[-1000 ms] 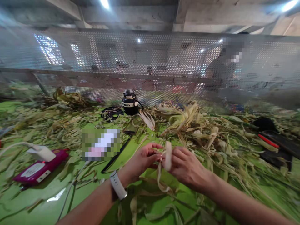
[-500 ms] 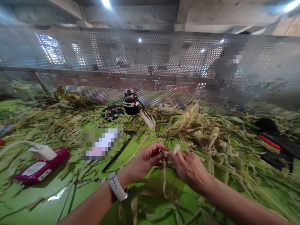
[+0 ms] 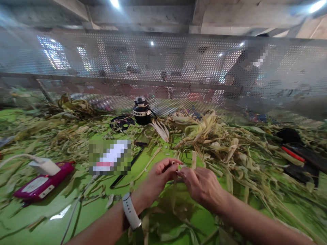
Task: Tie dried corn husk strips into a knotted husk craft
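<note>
In front of me, my left hand (image 3: 155,180) and my right hand (image 3: 204,185) meet fingertip to fingertip. Pinched between them is a narrow strip of pale dried corn husk (image 3: 180,166), partly hidden by the fingers. My left thumb and forefinger are closed on one part of it, my right fingers on another. Loose husk strips (image 3: 176,234) lie on the green tabletop (image 3: 30,223) under my wrists. Beyond my hands sits a larger heap of corn husks (image 3: 194,127). A white watch (image 3: 131,211) is on my left wrist.
Left are a magenta power strip (image 3: 44,180) with a white charger (image 3: 44,166), a cable and a blurred-out item (image 3: 111,156). A dark stick-like tool (image 3: 127,168) lies nearby. A black jar-shaped bottle (image 3: 142,112) stands before the perforated metal screen (image 3: 163,61). Dark items (image 3: 301,160) lie right.
My right hand has turned and its fingers have come closer to my left fingertips. The husk strip end that stuck up above my right fingers is now lower, mostly hidden.
</note>
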`<action>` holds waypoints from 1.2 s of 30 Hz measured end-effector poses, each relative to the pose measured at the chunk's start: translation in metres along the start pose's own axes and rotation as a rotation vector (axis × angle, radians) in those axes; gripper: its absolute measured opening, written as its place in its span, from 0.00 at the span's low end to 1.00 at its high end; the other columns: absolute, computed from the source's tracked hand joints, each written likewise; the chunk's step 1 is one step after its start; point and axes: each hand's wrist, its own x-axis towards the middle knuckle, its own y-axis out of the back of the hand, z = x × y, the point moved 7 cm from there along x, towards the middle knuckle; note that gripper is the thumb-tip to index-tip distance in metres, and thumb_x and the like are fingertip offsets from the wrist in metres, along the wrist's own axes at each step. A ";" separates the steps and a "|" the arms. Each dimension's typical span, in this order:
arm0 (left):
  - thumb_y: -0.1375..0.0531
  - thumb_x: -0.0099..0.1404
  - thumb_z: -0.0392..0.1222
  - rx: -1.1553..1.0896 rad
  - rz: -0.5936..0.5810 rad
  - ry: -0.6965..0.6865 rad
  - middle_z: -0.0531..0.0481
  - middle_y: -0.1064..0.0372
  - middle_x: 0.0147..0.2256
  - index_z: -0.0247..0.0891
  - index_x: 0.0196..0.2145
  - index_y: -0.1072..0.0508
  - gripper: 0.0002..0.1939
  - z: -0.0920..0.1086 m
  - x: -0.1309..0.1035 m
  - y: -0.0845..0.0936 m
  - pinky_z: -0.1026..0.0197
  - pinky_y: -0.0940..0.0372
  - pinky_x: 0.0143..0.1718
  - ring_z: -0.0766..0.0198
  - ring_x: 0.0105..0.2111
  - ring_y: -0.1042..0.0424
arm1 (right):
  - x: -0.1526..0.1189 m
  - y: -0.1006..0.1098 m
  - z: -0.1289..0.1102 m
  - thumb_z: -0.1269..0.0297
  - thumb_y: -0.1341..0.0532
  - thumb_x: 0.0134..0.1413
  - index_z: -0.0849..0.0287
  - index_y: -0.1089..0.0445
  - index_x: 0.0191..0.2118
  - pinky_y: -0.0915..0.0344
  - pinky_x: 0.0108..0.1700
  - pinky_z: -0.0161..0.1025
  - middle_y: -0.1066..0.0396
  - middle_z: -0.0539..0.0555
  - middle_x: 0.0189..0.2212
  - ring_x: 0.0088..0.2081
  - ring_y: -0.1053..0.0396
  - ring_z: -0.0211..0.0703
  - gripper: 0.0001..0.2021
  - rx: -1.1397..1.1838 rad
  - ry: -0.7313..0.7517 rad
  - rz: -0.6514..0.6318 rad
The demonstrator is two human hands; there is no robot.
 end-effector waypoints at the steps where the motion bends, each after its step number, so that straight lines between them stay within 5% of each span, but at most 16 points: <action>1: 0.38 0.57 0.49 0.016 -0.007 -0.021 0.50 0.30 0.33 0.36 0.37 0.27 0.15 0.002 0.000 0.000 0.61 0.37 0.40 0.64 0.34 0.32 | 0.001 -0.002 0.005 0.68 0.54 0.64 0.62 0.35 0.36 0.50 0.21 0.34 0.32 0.51 0.17 0.17 0.37 0.38 0.12 0.035 -0.062 -0.015; 6: 0.39 0.57 0.51 0.109 -0.056 -0.076 0.52 0.32 0.29 0.36 0.37 0.27 0.15 0.007 0.000 -0.003 0.62 0.34 0.33 0.66 0.28 0.33 | 0.004 -0.003 0.025 0.60 0.55 0.65 0.61 0.36 0.40 0.49 0.19 0.32 0.32 0.47 0.15 0.13 0.37 0.37 0.13 0.254 -0.381 -0.075; 11: 0.38 0.55 0.52 0.161 -0.017 -0.044 0.55 0.35 0.24 0.37 0.36 0.26 0.17 0.006 -0.002 -0.004 0.70 0.44 0.18 0.71 0.20 0.39 | 0.003 -0.005 0.027 0.60 0.54 0.63 0.60 0.37 0.40 0.46 0.20 0.33 0.33 0.47 0.15 0.15 0.35 0.40 0.12 0.317 -0.467 -0.129; 17: 0.32 0.49 0.48 0.082 0.003 -0.073 0.50 0.28 0.32 0.37 0.34 0.25 0.16 0.010 -0.001 -0.005 0.63 0.38 0.37 0.65 0.33 0.33 | 0.000 -0.009 0.031 0.59 0.52 0.62 0.58 0.37 0.38 0.44 0.23 0.33 0.33 0.48 0.19 0.19 0.34 0.39 0.11 0.435 -0.540 -0.089; 23: 0.33 0.50 0.45 0.111 0.121 -0.125 0.50 0.26 0.32 0.37 0.32 0.24 0.12 0.018 0.004 0.018 0.63 0.39 0.38 0.65 0.33 0.32 | -0.001 -0.019 0.040 0.53 0.46 0.58 0.58 0.39 0.44 0.49 0.12 0.27 0.40 0.41 0.12 0.11 0.45 0.32 0.15 1.006 -0.819 -0.180; 28: 0.32 0.49 0.44 0.012 0.272 -0.041 0.50 0.26 0.31 0.35 0.31 0.24 0.13 0.019 0.007 0.041 0.66 0.41 0.30 0.69 0.28 0.32 | 0.008 0.000 0.043 0.56 0.43 0.56 0.58 0.44 0.57 0.49 0.10 0.25 0.27 0.48 0.21 0.09 0.46 0.28 0.25 1.364 -0.792 -0.233; 32: 0.31 0.46 0.42 -0.058 0.259 -0.008 0.49 0.26 0.31 0.34 0.31 0.24 0.14 0.018 0.008 0.040 0.67 0.43 0.27 0.70 0.26 0.33 | 0.007 0.008 0.041 0.64 0.45 0.53 0.58 0.33 0.50 0.42 0.13 0.26 0.24 0.56 0.36 0.11 0.42 0.26 0.18 1.548 -0.725 -0.342; 36: 0.31 0.46 0.42 -0.027 0.252 0.013 0.50 0.27 0.30 0.34 0.31 0.23 0.13 0.014 0.009 0.039 0.68 0.45 0.26 0.70 0.25 0.35 | 0.003 0.003 0.040 0.63 0.40 0.51 0.56 0.28 0.45 0.38 0.14 0.28 0.26 0.54 0.40 0.13 0.40 0.26 0.15 1.425 -0.679 -0.431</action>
